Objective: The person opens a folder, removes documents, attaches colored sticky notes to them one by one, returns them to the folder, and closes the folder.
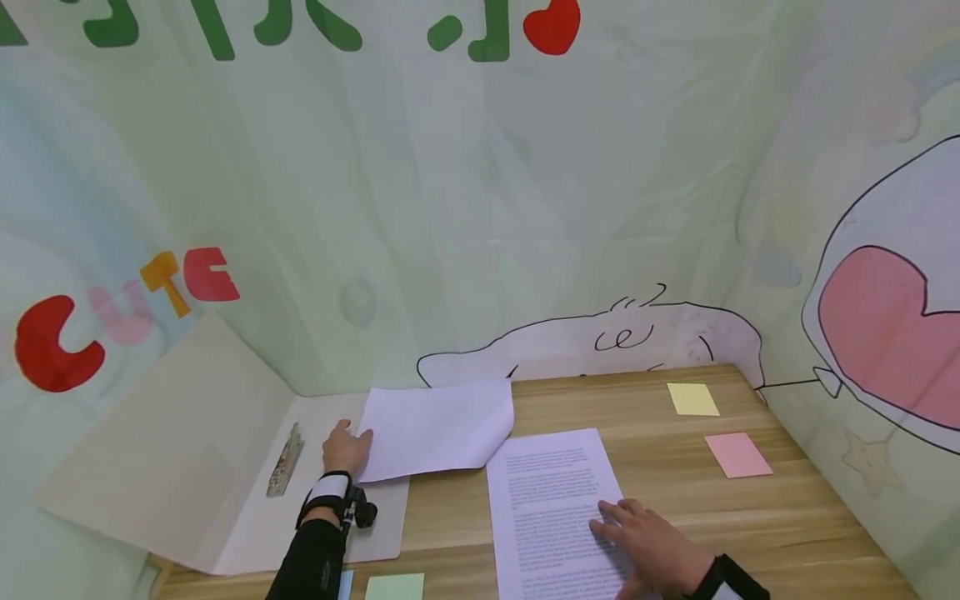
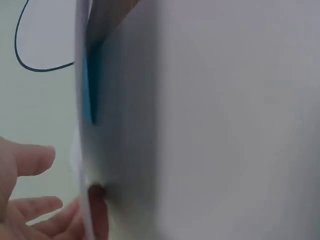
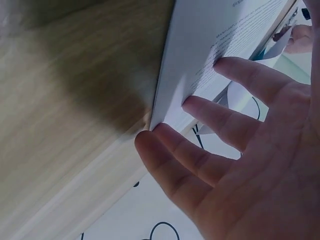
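Note:
Over the right part of an open folder (image 1: 180, 467), my left hand (image 1: 347, 450) holds a white sheet of paper (image 1: 442, 429) by its left edge. In the left wrist view, one fingertip (image 2: 98, 210) lies on the near side of the sheet (image 2: 225, 120), while the other fingers are beyond its edge. The sheet's right end curves. My right hand (image 1: 652, 546) has its fingers spread, their tips resting on the right side of a printed page (image 1: 551, 500). A metal clip (image 1: 285, 460) is fixed inside the folder, left of my left hand.
A yellow sticky note (image 1: 693, 399) and a pink one (image 1: 738, 455) lie on the wooden table (image 1: 817, 533) at the right. Near the front edge are a green note (image 1: 395, 587) and part of a blue one (image 1: 346, 585). A printed curtain (image 1: 525, 208) hangs behind the table.

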A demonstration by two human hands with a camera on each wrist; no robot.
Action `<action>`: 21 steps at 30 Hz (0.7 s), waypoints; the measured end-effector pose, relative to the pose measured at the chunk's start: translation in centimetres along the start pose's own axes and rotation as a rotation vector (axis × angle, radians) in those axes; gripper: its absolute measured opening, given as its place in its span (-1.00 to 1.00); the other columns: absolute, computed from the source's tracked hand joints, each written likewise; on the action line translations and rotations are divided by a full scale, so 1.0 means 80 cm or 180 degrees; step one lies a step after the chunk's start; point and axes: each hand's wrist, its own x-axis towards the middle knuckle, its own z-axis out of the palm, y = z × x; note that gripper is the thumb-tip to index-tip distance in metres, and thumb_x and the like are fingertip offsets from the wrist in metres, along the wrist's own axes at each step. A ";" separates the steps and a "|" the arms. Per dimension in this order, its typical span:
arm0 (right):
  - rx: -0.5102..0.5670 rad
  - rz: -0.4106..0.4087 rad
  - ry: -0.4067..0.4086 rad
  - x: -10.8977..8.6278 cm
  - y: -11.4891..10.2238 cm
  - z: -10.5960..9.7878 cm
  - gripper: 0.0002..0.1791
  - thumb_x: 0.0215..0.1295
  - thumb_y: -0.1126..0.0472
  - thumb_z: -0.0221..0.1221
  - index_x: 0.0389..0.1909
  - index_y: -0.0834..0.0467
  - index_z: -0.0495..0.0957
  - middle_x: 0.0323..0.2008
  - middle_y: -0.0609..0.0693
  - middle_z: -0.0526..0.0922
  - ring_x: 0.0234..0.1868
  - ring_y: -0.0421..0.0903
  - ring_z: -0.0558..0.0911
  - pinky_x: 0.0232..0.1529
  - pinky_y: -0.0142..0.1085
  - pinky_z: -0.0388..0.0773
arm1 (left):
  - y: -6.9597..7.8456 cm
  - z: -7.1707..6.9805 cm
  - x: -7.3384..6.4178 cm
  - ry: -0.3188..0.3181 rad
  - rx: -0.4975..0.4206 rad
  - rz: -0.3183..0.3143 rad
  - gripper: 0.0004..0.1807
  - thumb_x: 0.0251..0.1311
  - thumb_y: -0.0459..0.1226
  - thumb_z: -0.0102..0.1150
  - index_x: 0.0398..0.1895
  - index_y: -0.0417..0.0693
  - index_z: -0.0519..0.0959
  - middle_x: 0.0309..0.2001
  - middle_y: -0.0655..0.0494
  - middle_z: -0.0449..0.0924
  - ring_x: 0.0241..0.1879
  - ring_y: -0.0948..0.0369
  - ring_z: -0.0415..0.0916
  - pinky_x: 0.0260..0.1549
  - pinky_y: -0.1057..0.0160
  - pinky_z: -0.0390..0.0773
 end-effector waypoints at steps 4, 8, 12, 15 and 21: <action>0.0086 0.0021 0.0017 0.000 0.001 0.001 -0.07 -0.20 -0.36 0.31 0.17 0.15 0.47 0.18 0.23 0.42 0.13 0.27 0.39 -0.04 0.19 0.41 | 0.006 -0.003 -0.009 -0.0099 0.0186 0.0190 -0.40 0.29 -0.23 -0.10 0.28 -0.50 0.16 0.15 -0.56 0.26 0.13 -0.37 0.24 0.09 -0.21 0.26; 0.0143 0.0161 0.0100 0.002 0.004 -0.001 -0.31 0.01 -0.16 0.33 0.11 0.16 0.49 0.13 0.24 0.46 0.10 0.28 0.41 -0.02 0.19 0.40 | 0.024 0.000 -0.029 -0.0294 0.0456 0.0731 -0.42 0.28 -0.24 -0.07 0.22 -0.56 0.23 0.15 -0.57 0.26 0.15 -0.37 0.22 0.10 -0.20 0.26; 0.0060 0.0356 0.0294 0.006 0.012 -0.006 -0.43 0.10 -0.02 0.31 0.07 0.23 0.51 0.08 0.26 0.49 0.08 0.26 0.45 -0.01 0.14 0.42 | 0.054 0.005 -0.074 -0.0396 0.0565 0.1211 -0.48 0.26 -0.26 -0.01 0.16 -0.51 0.35 0.12 -0.49 0.35 0.15 -0.33 0.26 0.11 -0.18 0.26; 0.0031 0.0547 0.0389 0.007 0.021 -0.010 -0.44 0.10 0.03 0.32 0.04 0.31 0.51 0.04 0.27 0.50 0.07 0.26 0.46 0.01 0.13 0.41 | 0.072 0.013 -0.115 -0.0475 0.0611 0.1454 -0.52 0.26 -0.25 0.03 0.14 -0.44 0.41 0.12 -0.41 0.38 0.16 -0.27 0.28 0.11 -0.16 0.27; 0.0100 0.0884 0.0438 0.003 0.044 -0.016 -0.49 0.07 0.08 0.35 -0.05 0.33 0.53 -0.02 0.29 0.52 0.05 0.27 0.47 0.01 0.12 0.40 | 0.086 0.032 -0.176 -0.0601 0.0829 0.1900 -0.57 0.23 -0.24 0.09 0.08 -0.36 0.49 0.10 -0.36 0.42 0.16 -0.23 0.31 0.10 -0.14 0.30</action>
